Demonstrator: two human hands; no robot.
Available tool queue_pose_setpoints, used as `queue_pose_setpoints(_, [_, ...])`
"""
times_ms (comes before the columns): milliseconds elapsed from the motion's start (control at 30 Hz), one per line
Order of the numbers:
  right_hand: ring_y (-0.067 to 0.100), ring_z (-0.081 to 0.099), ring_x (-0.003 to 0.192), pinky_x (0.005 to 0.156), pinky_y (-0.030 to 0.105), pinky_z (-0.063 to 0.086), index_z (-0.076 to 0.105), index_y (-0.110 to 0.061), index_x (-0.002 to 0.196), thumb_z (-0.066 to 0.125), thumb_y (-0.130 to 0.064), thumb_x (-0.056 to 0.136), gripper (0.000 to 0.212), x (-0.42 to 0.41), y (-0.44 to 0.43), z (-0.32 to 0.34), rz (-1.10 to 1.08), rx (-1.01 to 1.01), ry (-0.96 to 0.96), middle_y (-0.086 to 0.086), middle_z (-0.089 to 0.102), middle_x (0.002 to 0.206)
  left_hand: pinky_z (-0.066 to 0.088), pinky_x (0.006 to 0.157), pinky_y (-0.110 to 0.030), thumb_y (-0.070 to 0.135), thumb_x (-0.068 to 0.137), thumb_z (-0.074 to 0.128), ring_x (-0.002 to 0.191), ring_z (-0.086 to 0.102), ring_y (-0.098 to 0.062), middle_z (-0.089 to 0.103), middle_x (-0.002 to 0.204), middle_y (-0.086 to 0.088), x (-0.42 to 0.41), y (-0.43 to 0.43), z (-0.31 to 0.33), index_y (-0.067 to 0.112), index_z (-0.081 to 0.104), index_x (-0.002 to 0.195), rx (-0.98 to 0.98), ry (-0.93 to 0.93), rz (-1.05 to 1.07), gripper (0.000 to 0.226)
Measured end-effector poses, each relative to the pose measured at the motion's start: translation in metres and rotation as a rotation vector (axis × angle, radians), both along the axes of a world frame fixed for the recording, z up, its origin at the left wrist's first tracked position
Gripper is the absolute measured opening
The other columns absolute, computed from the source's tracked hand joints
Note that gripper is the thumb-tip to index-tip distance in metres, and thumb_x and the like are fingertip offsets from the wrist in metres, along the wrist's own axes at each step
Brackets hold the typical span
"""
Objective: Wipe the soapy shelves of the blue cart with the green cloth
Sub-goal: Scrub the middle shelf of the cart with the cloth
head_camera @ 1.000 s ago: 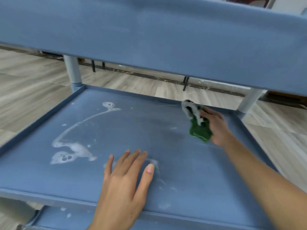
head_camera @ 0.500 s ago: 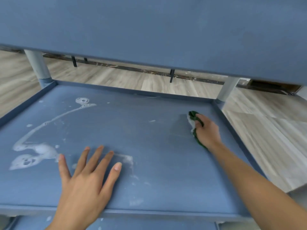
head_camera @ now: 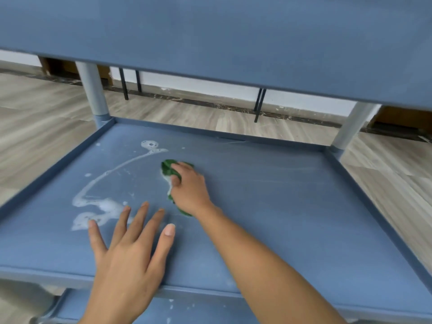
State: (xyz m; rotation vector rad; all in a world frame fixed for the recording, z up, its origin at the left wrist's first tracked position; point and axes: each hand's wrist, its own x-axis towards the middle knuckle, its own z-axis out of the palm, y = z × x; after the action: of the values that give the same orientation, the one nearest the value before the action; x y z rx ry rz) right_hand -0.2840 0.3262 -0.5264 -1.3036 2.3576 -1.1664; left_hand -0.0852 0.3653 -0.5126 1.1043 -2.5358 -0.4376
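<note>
Looking down at the middle shelf [head_camera: 268, 206] of a blue cart [head_camera: 210, 31], a white soap trail [head_camera: 98, 202] curls across its left side. Just right of the foam, the left hand [head_camera: 131, 258] lies flat on the shelf, fingers spread. Beyond it, near the middle, the right hand [head_camera: 189, 190] is closed around a green cloth [head_camera: 169, 168], pressing it onto the shelf beside the trail.

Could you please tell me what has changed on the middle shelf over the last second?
The right hand, gripping the crumpled green cloth, swept left from the shelf's far right corner toward the white soap trail. The left hand stays flat on the blue cart shelf; the foam looks unwiped.
</note>
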Motion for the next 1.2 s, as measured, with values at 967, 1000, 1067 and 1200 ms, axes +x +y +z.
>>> queue_pose_setpoints(967, [0.032,0.045,0.127,0.112,0.061,0.02,0.064,-0.017,0.104,0.032,-0.034,0.101,0.037,-0.07,0.138,0.03,-0.292,0.545,0.383,0.006,0.061,0.121,-0.005,0.125,-0.043,0.075,0.089,0.015,0.143,0.027,0.009,0.048,0.146,0.024,-0.021,0.021,0.01,0.046,0.055,0.133,0.195,0.346,-0.043,0.066])
queue_pose_setpoints(1000, [0.03,0.031,0.141,0.117,0.063,0.004,0.058,-0.017,0.125,0.029,-0.036,0.103,0.041,-0.068,0.139,0.026,-0.266,0.538,0.35,0.006,0.051,0.14,-0.004,0.125,-0.044,0.074,0.089,0.016,0.143,0.027,0.008,0.049,0.146,0.024,-0.021,0.021,0.011,0.046,0.056,0.132,0.195,0.352,-0.042,0.065])
queue_pose_setpoints(1067, [0.024,-0.004,0.154,0.119,0.055,-0.012,0.026,-0.018,0.154,0.029,-0.039,0.103,0.056,-0.073,0.151,0.025,-0.152,0.544,0.225,0.008,0.01,0.166,-0.004,0.125,-0.044,0.074,0.089,0.016,0.142,0.027,0.008,0.049,0.145,0.024,-0.021,0.021,0.012,0.045,0.056,0.133,0.199,0.358,-0.044,0.066])
queue_pose_setpoints(1200, [0.022,-0.01,0.153,0.121,0.036,0.003,0.009,-0.035,0.158,0.041,-0.043,0.103,0.065,-0.097,0.192,0.032,0.045,0.53,0.106,-0.002,-0.014,0.167,-0.005,0.126,-0.043,0.074,0.09,0.016,0.145,0.028,0.005,0.049,0.146,0.023,-0.022,0.02,0.01,0.042,0.056,0.135,0.204,0.345,-0.057,0.068])
